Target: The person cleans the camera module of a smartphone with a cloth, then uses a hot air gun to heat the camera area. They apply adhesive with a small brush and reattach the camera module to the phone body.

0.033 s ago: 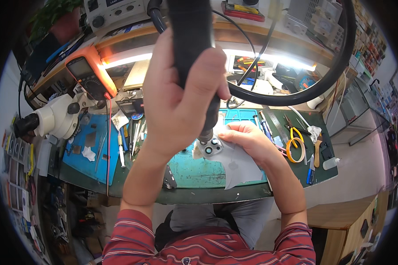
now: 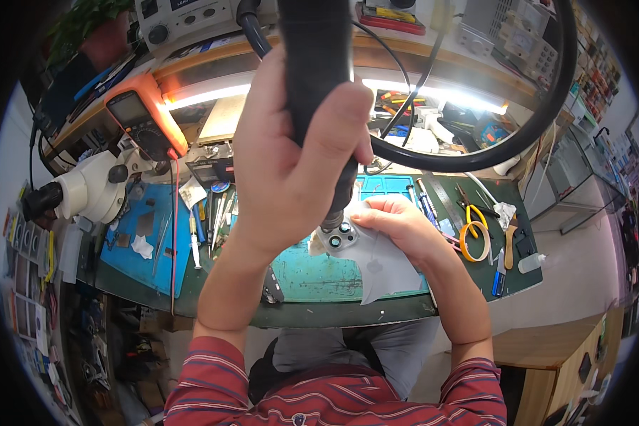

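My left hand (image 2: 273,167) is wrapped round the black handle of a hot-air gun (image 2: 318,64), held upright over the mat. Its metal nozzle points down at the camera area of a pale phone back (image 2: 346,243), where round lens rings show. With thumb and fingers, my right hand (image 2: 394,221) grips the phone back at its upper right. A thin greyish-white sheet (image 2: 390,277) spreads below that hand over the teal work mat (image 2: 305,273); I cannot tell whether it is joined to the phone back. Part of the phone is hidden behind the nozzle.
The gun's thick black hose (image 2: 476,160) loops across the right. An orange multimeter (image 2: 145,117) and a white microscope (image 2: 85,188) stand at left. Yellow-handled pliers (image 2: 476,209), a tape roll (image 2: 474,241) and a brush (image 2: 509,245) lie right. A dark tool (image 2: 272,285) lies near the front edge.
My left hand and the hot-air gun have shifted slightly right, and the nozzle has moved a little right and down over the lens rings. My right hand has stayed in place.
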`<state>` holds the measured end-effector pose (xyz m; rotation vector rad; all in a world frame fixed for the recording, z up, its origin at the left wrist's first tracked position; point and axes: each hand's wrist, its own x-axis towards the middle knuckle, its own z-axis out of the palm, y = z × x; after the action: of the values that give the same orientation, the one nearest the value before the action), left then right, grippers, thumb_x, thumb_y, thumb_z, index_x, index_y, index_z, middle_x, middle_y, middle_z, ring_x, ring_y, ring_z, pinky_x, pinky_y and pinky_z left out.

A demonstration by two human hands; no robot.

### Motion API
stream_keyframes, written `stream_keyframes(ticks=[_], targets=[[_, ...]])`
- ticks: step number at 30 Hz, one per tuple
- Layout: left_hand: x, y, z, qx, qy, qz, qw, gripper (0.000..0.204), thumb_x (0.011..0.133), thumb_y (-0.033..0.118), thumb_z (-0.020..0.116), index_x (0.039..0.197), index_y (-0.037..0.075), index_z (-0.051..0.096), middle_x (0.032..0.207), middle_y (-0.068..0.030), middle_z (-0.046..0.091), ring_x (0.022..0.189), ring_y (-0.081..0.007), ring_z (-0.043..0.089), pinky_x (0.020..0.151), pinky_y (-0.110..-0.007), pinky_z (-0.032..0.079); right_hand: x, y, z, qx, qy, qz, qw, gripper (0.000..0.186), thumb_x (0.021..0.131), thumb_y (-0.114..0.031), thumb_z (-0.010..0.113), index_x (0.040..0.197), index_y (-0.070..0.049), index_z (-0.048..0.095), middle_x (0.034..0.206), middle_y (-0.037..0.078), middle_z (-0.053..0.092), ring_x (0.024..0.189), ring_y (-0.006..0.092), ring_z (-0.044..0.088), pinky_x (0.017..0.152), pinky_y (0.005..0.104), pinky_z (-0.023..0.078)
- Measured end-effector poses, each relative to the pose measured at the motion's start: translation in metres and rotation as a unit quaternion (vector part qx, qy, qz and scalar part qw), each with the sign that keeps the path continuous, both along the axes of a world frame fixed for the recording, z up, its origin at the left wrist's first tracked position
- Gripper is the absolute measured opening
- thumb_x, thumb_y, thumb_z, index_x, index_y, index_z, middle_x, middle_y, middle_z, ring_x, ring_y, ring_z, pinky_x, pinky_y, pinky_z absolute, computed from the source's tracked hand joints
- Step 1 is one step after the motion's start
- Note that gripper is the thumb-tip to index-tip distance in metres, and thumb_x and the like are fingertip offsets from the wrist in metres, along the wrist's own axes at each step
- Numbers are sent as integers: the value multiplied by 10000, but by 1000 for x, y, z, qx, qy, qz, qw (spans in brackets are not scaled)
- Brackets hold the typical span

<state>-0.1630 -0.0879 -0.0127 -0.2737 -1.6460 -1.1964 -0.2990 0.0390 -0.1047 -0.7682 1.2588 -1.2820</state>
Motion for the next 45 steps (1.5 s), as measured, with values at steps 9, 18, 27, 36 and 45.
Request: stream_keyframes(ticks=[9,18,27,36,45], targets=[[4,5,1,-74,-23,38,996,564,1064,290,587,1437,-101,426,798,-73,630,674,-112,608,639,-253,497,0,1,-2,-21,20,5,1000,299,991,-243,671,1156,-2,733,1016,30,741,833,61,664,732,234,533],[4,4,1,-101,-53,58,992,559,1055,268,602,1429,-107,424,806,-68,632,695,-113,602,684,-256,495,0,2,-1,-13,37,-2,999,302,992,-281,684,1128,-16,733,995,11,734,815,42,644,709,223,514],[2,5,0,-25,-18,6,1000,518,1006,249,692,1376,-51,488,890,-35,618,747,-92,561,678,-246,471,-2,2,-1,1,47,11,999,313,1000,-298,683,1129,-19,740,986,8,735,815,42,638,706,228,511],[-5,3,-3,-34,48,-7,998,495,979,217,738,1350,-24,517,938,-14,618,797,-75,555,698,-240,463,0,4,4,4,56,23,998,327,1019,-299,673,1169,-15,731,1004,11,732,835,43,635,717,235,516],[2,-1,8,-91,31,14,995,468,987,241,733,1305,-30,522,878,-16,621,720,-75,546,638,-237,446,-1,4,2,0,60,23,998,322,1028,-290,664,1183,-15,726,1005,6,726,833,39,627,724,233,516]])
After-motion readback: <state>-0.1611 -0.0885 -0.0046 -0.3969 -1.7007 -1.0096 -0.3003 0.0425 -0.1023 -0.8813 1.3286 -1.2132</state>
